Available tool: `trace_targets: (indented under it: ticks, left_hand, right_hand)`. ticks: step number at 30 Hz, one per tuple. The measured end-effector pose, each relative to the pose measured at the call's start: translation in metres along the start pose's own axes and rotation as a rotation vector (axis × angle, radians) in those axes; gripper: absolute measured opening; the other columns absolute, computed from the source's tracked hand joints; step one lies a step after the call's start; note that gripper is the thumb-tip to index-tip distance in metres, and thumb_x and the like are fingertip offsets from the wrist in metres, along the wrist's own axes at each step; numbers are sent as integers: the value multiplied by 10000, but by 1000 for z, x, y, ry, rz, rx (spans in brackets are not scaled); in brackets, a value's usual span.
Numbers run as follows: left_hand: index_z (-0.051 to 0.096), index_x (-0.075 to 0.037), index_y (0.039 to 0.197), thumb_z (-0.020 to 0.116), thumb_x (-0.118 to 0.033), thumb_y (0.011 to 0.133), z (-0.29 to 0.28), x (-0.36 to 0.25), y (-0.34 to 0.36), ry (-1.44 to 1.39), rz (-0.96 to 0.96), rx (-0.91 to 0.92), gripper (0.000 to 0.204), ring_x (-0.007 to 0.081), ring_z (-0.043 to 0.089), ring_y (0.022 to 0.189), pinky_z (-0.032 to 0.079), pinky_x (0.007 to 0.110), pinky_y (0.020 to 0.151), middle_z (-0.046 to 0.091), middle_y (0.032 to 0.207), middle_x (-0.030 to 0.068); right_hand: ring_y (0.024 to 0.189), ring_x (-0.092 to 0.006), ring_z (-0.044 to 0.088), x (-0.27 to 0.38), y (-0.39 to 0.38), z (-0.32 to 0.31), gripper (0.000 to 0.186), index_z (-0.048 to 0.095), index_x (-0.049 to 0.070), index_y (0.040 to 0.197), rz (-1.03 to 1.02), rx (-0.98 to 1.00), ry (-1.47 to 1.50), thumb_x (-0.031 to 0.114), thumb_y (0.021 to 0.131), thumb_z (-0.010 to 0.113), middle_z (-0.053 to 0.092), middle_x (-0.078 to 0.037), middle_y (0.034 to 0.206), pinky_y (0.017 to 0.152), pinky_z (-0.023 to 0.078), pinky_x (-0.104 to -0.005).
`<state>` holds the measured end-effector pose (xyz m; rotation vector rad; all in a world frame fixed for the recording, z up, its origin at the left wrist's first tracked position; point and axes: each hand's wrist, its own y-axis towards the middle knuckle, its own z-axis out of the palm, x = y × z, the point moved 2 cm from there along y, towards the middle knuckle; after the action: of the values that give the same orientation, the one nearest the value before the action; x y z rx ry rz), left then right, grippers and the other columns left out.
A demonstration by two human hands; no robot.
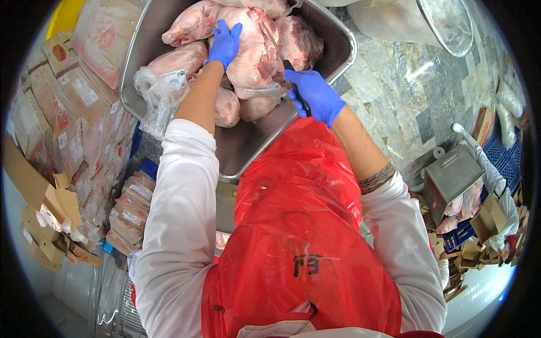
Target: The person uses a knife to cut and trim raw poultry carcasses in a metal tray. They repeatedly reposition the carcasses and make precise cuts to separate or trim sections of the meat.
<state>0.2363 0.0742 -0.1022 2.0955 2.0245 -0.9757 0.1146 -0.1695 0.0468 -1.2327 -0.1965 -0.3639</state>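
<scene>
A steel tub (348,56) holds several raw pink meat pieces (186,19), some in clear plastic (152,98). My left hand (224,44), in a blue glove, lies with fingers spread on a large piece (251,50) near the middle of the pile. My right hand (315,98), also gloved in blue, grips a black-handled knife (301,98) at that piece's right side; the blade points up along the meat and is partly hard to make out. My red plastic apron (293,197) shows below the tub.
Stacked boxes (79,93) and torn cardboard (65,208) are at left. A bag-lined container (445,22) stands upper right on the tiled floor (394,96). At right are a steel box (451,174), blue pallets (501,152), cartons (484,222) and what looks like a white-clad person (496,186).
</scene>
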Motion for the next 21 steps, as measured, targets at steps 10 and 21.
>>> trace_targets:
  ticks: [10, 21]
  left_hand:
    - [443, -255, 1435, 395, -255, 1035, 12, 31, 11, 264, 164, 5, 403, 586, 266, 1393, 378, 541, 1117, 154, 1567, 343]
    - [238, -51, 1517, 404, -470, 1021, 0, 11, 8, -43, 8, 61, 670, 552, 175, 1444, 327, 521, 1151, 161, 1591, 304]
  right_hand:
    - [362, -152, 408, -23, 6, 19, 299, 558, 66, 930, -122, -326, 156, 356, 986, 602, 502, -31, 615, 318, 323, -317]
    - [358, -139, 424, -25, -2, 32, 321, 579, 66, 900, -41, -142, 65, 374, 986, 605, 516, -29, 597, 315, 320, -307]
